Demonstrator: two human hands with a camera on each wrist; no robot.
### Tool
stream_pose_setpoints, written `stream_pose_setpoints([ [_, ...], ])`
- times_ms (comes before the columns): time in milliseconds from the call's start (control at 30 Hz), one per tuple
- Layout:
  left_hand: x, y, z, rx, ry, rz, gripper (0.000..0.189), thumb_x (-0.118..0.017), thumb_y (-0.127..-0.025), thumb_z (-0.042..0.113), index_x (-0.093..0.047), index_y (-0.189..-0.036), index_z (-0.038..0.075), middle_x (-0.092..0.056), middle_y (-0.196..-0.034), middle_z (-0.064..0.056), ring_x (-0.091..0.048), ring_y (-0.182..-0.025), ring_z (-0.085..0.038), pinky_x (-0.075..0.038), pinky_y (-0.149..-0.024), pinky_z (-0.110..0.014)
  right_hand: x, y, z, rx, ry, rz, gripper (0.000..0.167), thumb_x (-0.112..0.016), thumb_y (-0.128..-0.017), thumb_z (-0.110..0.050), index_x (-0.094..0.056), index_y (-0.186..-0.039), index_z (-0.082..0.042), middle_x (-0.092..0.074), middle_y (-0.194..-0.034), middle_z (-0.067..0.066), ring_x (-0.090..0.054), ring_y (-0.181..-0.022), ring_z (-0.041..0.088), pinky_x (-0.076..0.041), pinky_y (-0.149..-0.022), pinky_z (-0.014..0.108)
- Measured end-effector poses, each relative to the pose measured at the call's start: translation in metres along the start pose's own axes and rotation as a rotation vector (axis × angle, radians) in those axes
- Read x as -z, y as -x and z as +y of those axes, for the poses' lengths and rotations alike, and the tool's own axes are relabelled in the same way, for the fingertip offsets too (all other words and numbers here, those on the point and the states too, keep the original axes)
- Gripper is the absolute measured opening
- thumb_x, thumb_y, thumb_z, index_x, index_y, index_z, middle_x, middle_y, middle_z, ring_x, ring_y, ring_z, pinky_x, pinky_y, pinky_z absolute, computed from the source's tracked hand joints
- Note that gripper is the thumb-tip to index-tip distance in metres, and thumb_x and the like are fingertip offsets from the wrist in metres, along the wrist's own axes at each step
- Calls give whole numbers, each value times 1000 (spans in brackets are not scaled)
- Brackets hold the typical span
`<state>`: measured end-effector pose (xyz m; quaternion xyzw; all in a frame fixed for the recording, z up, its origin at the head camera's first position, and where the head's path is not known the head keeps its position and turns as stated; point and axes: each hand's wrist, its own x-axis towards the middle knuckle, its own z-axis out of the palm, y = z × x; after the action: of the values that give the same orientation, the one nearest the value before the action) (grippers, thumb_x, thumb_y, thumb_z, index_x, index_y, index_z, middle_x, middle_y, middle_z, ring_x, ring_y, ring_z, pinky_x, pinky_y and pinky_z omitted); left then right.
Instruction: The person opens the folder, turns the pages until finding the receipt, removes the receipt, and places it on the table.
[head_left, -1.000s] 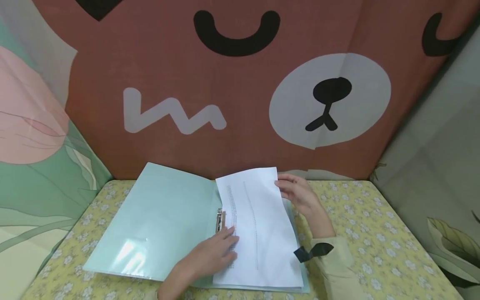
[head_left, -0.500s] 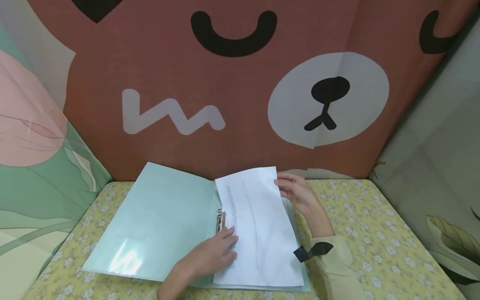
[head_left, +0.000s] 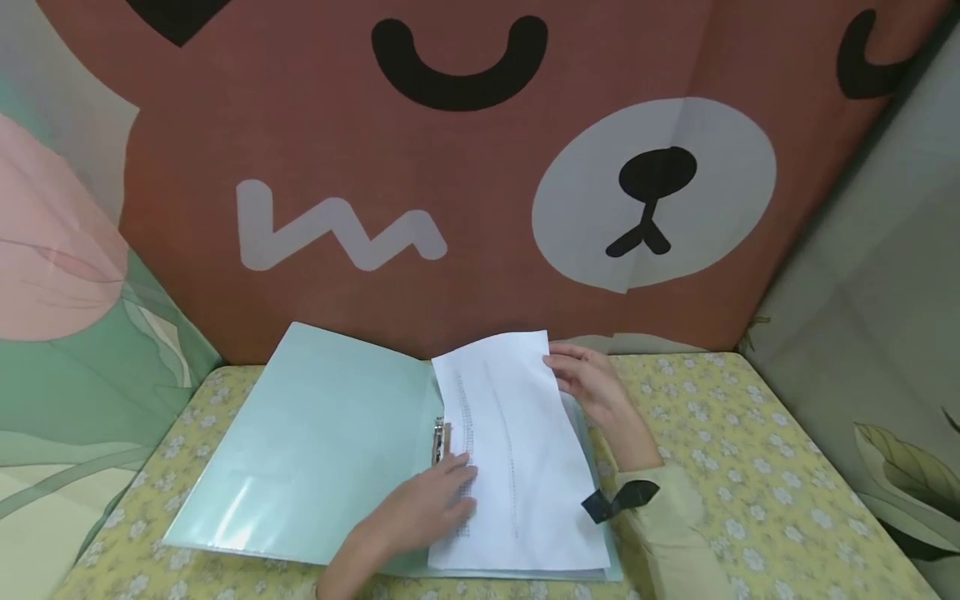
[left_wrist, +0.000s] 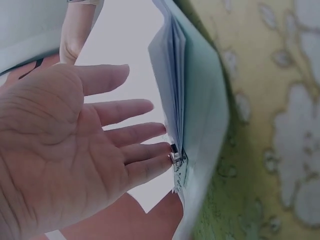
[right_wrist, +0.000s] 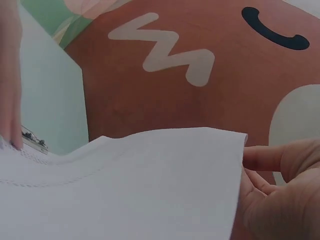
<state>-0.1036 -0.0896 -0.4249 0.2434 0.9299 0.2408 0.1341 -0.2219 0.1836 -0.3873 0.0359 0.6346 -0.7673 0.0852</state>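
Note:
A pale green folder lies spread out on the table, its metal clip along the spine. White printed sheets sit on its right side; the left wrist view shows a stack of paper edge-on near the clip. My right hand pinches the top sheet at its far right corner, and the sheet bows up there in the right wrist view. Fingers of my left hand lie fairly straight over the sheet's left margin, just below the clip.
A yellow flowered cloth covers the table. Behind it rises a brown backdrop with a cartoon bear, close to the folder's far edge. Printed fabric walls stand at both sides. A dark bow hangs from the right sleeve.
The head view has shifted slightly. Both hands keep their places on the sheet, and the folder stays as it was.

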Motion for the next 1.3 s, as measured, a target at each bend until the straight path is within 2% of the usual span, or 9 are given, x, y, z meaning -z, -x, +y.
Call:
stream_pose_setpoints([
  [167, 5, -3, 4, -6, 87, 133, 49, -55, -108, 32, -56, -146, 2, -43, -159, -18, -41, -147, -37, -40, -113, -57, -7, -2, -3, -56, -141, -109, 54, -55, -105, 1, -35, -155, 10, -60, -126, 8, -67, -102, 10, -57, -89, 21],
  [333, 14, -7, 14, 15, 380, 342, 54, -55, -108, 38, -53, -147, 0, -51, -151, -18, -54, -134, -39, -47, -106, -58, -15, 2, -2, -182, -407, -224, 59, -44, -107, 5, -20, -161, 7, -65, -117, 9, -71, -100, 13, -56, -92, 22],
  [433, 20, -8, 21, 52, 545, 430, 57, -56, -107, 40, -52, -148, 1, -55, -147, -16, -60, -128, -35, -51, -103, -54, -24, 6, 0, -230, -506, -236, 57, -43, -106, 7, -22, -159, 7, -68, -112, 11, -72, -98, 16, -56, -91, 22],
  [533, 27, -8, 27, 96, 695, 485, 60, -57, -106, 42, -48, -151, 4, -55, -149, -15, -61, -129, -33, -53, -100, -55, -35, 9, 0, -248, -544, -252, 46, -44, -106, 8, -37, -151, 7, -69, -112, 13, -71, -98, 17, -57, -91, 23],
  [667, 39, -9, 33, 103, 862, 532, 64, -58, -106, 43, -42, -155, 5, -49, -155, -16, -60, -130, -38, -49, -104, -57, -50, 12, -1, -244, -568, -305, 28, -41, -107, 9, -52, -132, 5, -67, -113, 13, -70, -100, 18, -56, -92, 24],
  [767, 47, -9, 35, 81, 928, 546, 65, -57, -106, 43, -39, -156, 4, -44, -158, -15, -58, -133, -39, -41, -114, -54, -62, 14, -3, -237, -587, -347, 25, -38, -107, 9, -55, -124, 4, -66, -112, 13, -70, -99, 18, -57, -91, 24],
  [933, 57, -10, 39, 62, 1003, 558, 65, -58, -106, 36, -36, -157, 1, -42, -159, -16, -51, -140, -35, -38, -117, -50, -81, 16, -4, -253, -593, -372, 25, -36, -106, 10, -57, -120, 4, -66, -110, 13, -70, -98, 18, -58, -89, 23],
  [1100, 57, -8, 42, 78, 1032, 564, 65, -63, -104, 27, -35, -157, 0, -39, -161, -18, -40, -148, -34, -35, -118, -55, -97, 18, -2, -242, -558, -357, 24, -36, -106, 10, -52, -124, 7, -66, -107, 12, -69, -95, 16, -58, -87, 21],
  [1300, 54, -8, 45, 118, 1039, 584, 72, -68, -100, 24, -33, -158, 0, -37, -162, -20, -36, -150, -36, -33, -117, -61, -111, 21, 0, -237, -517, -320, 43, -38, -107, 8, -34, -149, 15, -59, -116, 13, -68, -97, 14, -56, -90, 20],
])
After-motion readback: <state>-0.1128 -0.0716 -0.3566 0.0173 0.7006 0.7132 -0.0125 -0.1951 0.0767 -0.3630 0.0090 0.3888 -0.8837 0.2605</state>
